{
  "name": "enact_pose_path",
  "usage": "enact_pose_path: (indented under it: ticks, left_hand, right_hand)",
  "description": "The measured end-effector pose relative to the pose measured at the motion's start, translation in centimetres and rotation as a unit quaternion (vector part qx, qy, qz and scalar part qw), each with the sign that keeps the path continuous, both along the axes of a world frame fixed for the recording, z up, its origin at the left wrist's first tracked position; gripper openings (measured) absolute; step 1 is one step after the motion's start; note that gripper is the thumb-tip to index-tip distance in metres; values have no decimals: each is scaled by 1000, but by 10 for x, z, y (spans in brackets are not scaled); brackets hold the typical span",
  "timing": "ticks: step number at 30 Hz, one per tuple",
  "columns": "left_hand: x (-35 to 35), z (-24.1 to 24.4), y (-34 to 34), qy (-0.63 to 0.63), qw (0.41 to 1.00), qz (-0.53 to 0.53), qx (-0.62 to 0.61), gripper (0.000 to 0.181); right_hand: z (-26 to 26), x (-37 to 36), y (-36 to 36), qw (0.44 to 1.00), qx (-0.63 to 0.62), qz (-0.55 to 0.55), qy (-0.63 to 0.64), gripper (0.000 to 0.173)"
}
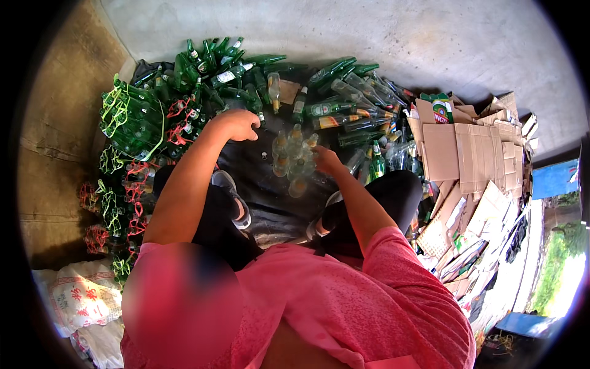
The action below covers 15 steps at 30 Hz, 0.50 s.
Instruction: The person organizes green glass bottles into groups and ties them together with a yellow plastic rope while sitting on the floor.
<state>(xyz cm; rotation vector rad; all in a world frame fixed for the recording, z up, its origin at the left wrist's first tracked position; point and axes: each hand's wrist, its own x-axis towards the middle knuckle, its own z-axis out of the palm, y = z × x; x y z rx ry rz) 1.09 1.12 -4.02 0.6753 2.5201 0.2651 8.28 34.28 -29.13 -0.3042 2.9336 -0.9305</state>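
Observation:
Several clear glass bottles (295, 150) stand upright in a tight cluster on a dark sheet (258, 175) between my feet. My right hand (328, 160) is at the cluster's right edge, fingers against a bottle neck; whether it grips the neck cannot be told. To the left of the cluster, my left hand (242, 125) hangs over the sheet with bent fingers, close to the base of a green glass bottle (254, 99) lying there. No object shows in it. A loose pile of green bottles (233, 74) lies beyond both hands.
Bundles of green bottles tied with plastic cord (133, 115) line the left side, beside more bundles in red cord (138, 203). Clear and green bottles (357, 106) lie at the right. Flattened cardboard (440, 152) is stacked farther right. White woven sacks (85, 295) sit at lower left. A concrete wall (322, 27) stands behind.

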Motion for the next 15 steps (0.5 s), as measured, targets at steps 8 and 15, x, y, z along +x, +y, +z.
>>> enact_pose_path:
  ticks: [8,15]
  left_hand:
    - [2,2,-1,2,1000,10,-5,45]
    - [0,-2,-2,10,1000,3,-14,46]
  right_hand:
    - [30,5,3,996,85,5,-33,44]
    - [92,-5,-3,999,51,-19,0,42]
